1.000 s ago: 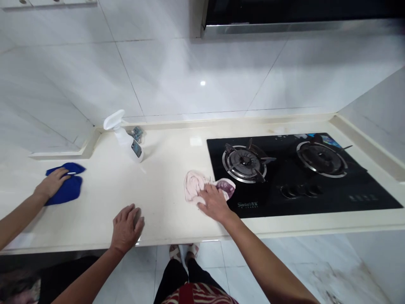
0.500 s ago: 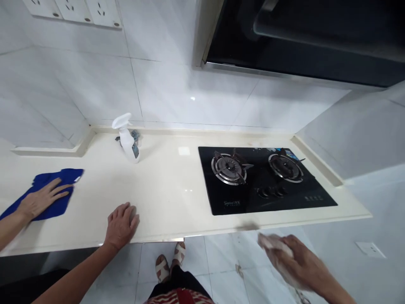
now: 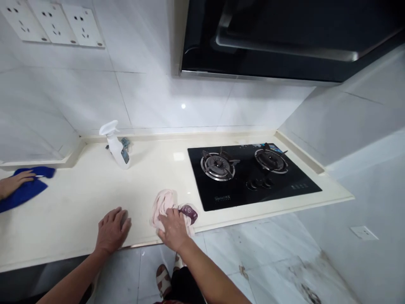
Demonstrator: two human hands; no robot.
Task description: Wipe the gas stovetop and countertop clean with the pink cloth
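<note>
My right hand point(image 3: 174, 228) presses a crumpled pale pink cloth point(image 3: 163, 203) with a dark purple printed patch onto the cream countertop point(image 3: 148, 169), near its front edge. The fingers bend over the cloth, and part of it is hidden under the palm. To the left, my left hand point(image 3: 112, 230) leans on the counter by the front edge, fingers loosely bent and no object in it. The black gas stove point(image 3: 240, 190), with two burners, lies just right of the cloth.
A white spray bottle point(image 3: 117, 147) stands at the back left, with a small grey-blue item point(image 3: 125, 142) behind it. At far left another person's hand point(image 3: 15, 183) rests on a blue cloth point(image 3: 28, 194). A dark range hood point(image 3: 259, 42) overhangs the stove.
My right hand has come from beyond the counter's front edge, moving left with the pink cloth and laying it on the counter. The other person's hand and blue cloth have shifted back.
</note>
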